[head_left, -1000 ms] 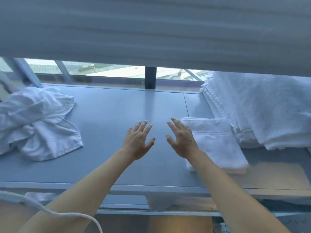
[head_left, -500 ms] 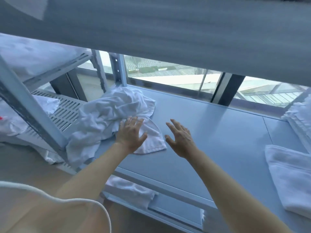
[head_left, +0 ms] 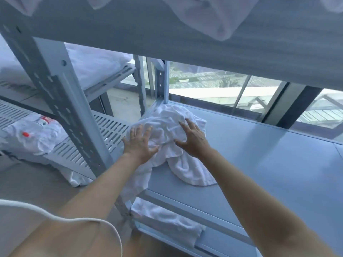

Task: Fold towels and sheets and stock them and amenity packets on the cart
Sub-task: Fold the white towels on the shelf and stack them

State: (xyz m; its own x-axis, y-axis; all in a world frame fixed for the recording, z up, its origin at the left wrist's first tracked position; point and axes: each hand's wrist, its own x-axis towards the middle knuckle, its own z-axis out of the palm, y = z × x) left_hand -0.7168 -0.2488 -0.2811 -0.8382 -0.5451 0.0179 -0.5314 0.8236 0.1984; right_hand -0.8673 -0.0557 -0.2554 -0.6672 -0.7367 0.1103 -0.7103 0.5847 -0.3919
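Observation:
A crumpled heap of white towels [head_left: 167, 125] lies at the left end of the grey shelf [head_left: 259, 164], one end hanging over the shelf's left edge. My left hand [head_left: 140, 143] rests on the heap's left side with fingers spread and straight. My right hand [head_left: 193, 138] lies flat on its right side, fingers spread as well. Neither hand grips the cloth.
A slotted grey upright post [head_left: 61, 101] stands left of the towels. Beyond it, a perforated shelf [head_left: 104, 134] holds plastic-wrapped white linen [head_left: 33, 136]. More folded white cloth [head_left: 167, 223] sits on the shelf below. An upper shelf's edge [head_left: 204, 43] hangs overhead, windows behind.
My view has swung left across the shelf. Both hands have travelled from the bare shelf near the folded towel onto the crumpled heap; the right hand has just landed on it.

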